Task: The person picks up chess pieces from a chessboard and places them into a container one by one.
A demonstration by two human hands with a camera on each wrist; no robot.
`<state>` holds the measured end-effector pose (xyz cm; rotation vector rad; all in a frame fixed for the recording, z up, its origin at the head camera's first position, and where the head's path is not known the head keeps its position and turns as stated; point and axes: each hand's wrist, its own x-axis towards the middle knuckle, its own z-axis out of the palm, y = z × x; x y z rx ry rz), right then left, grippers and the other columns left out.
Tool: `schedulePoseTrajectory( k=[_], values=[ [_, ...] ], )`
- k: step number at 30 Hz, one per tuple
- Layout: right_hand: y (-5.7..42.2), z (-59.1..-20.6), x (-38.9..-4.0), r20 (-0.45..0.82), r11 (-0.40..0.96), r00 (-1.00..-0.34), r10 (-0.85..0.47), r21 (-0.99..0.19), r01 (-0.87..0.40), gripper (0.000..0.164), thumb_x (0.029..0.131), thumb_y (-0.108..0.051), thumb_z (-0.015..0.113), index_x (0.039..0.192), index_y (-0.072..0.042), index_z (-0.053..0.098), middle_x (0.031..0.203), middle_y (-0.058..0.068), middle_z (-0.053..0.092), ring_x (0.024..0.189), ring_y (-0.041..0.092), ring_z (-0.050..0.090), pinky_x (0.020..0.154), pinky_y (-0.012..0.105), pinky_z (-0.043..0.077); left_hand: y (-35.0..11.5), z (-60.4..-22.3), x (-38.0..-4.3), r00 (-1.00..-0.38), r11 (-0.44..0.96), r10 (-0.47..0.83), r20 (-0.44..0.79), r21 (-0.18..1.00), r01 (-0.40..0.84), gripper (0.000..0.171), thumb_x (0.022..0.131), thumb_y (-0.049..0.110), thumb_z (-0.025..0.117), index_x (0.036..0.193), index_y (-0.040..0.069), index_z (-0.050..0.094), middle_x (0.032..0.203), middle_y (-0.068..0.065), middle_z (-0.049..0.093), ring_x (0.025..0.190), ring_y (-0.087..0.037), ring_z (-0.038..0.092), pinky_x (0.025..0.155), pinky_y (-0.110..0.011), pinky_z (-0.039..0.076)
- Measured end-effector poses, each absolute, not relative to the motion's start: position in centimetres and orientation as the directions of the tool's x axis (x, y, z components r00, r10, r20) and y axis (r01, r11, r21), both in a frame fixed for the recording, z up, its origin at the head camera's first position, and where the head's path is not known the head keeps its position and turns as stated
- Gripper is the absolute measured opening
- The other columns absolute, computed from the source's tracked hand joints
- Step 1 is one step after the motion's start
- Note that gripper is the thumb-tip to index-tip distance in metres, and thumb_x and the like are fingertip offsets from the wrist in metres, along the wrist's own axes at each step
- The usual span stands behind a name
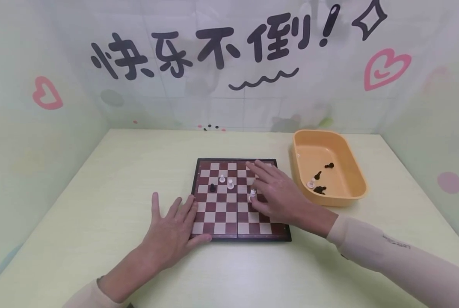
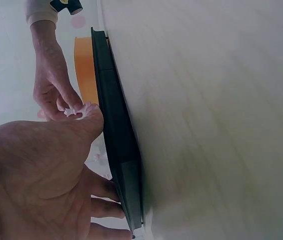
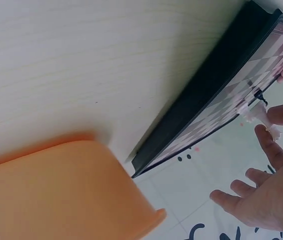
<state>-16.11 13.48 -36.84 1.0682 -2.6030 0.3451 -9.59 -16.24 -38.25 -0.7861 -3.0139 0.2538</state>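
On the table lies a brown-and-white chessboard (image 1: 225,217) with a dark rim. My right hand (image 1: 279,194) reaches over its right half and pinches a white chess piece (image 3: 263,114) with a notched top between thumb and index finger; the other fingers are spread. The piece stands close over the squares. My left hand (image 1: 171,235) rests against the board's left edge, fingers spread, thumb at the front left corner. Left of the pinched piece, two white chess pieces, a smaller one (image 1: 222,179) and a larger one (image 1: 230,184), stand on the board near a black chess piece (image 1: 212,188).
An orange tub (image 1: 358,179) stands right of the board. Inside it lie several black chess pieces (image 1: 320,190) and a white chess piece (image 1: 311,183). Behind the table rises a pale wall (image 1: 214,109) with dark lettering and pink hearts.
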Motion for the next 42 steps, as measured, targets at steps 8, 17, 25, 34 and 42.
schedulePoseTrajectory(
  k=[8,17,25,34,42],
  values=[
    [14.5,-36.7,-16.2,0.335,0.721,-0.695,-0.636,-0.062,-0.69,0.015,0.092,-0.023,0.069,0.091,-0.008,0.069,0.161,0.016,0.034,0.148,0.037,0.03,0.115,0.06,0.024,-16.3,-38.2,-9.6,-0.877,0.866,0.479,-0.032,-0.146,0.478,0.088,0.1,0.069,0.039,0.15,-0.002,0.047,0.16,-0.019,0.034,0.143,-0.041,0.036,0.106,-0.077,-0.013],
    [15.4,-36.7,-16.4,0.38,0.713,-0.676,-0.631,-0.06,-0.699,0.015,0.09,-0.021,0.07,0.092,-0.007,0.073,0.156,0.018,0.042,0.144,0.037,0.037,0.116,0.055,0.028,-16.3,-38.5,-9.6,-0.87,0.859,0.492,-0.021,-0.153,0.489,0.088,0.1,0.07,0.038,0.15,-0.002,0.047,0.16,-0.019,0.035,0.143,-0.041,0.038,0.106,-0.077,-0.012],
    [16.7,-36.3,-16.6,0.422,0.731,-0.679,-0.601,-0.053,-0.681,0.016,0.091,-0.022,0.069,0.091,-0.006,0.072,0.156,0.016,0.043,0.143,0.037,0.038,0.115,0.054,0.031,-16.2,-38.5,-9.6,-0.87,0.86,0.491,-0.026,-0.143,0.49,0.088,0.099,0.07,0.04,0.15,-0.002,0.047,0.16,-0.02,0.035,0.143,-0.041,0.037,0.106,-0.076,-0.014],
    [18.7,-35.6,-17.1,0.483,0.753,-0.685,-0.545,-0.076,-0.653,0.017,0.09,-0.019,0.068,0.09,-0.003,0.074,0.154,0.018,0.044,0.144,0.04,0.036,0.118,0.053,0.023,-16.3,-38.3,-9.7,-0.869,0.856,0.493,-0.024,-0.165,0.49,0.088,0.099,0.07,0.039,0.15,-0.001,0.047,0.16,-0.019,0.035,0.143,-0.041,0.037,0.106,-0.077,-0.012],
    [19.9,-35.4,-17.3,0.485,0.778,-0.701,-0.522,-0.065,-0.625,0.015,0.088,-0.018,0.07,0.09,-0.004,0.072,0.15,0.019,0.049,0.139,0.041,0.041,0.117,0.051,0.027,-16.4,-38.3,-9.7,-0.87,0.858,0.492,-0.023,-0.155,0.489,0.089,0.099,0.071,0.038,0.151,-0.001,0.046,0.16,-0.019,0.034,0.143,-0.041,0.037,0.106,-0.077,-0.013]
  ],
)
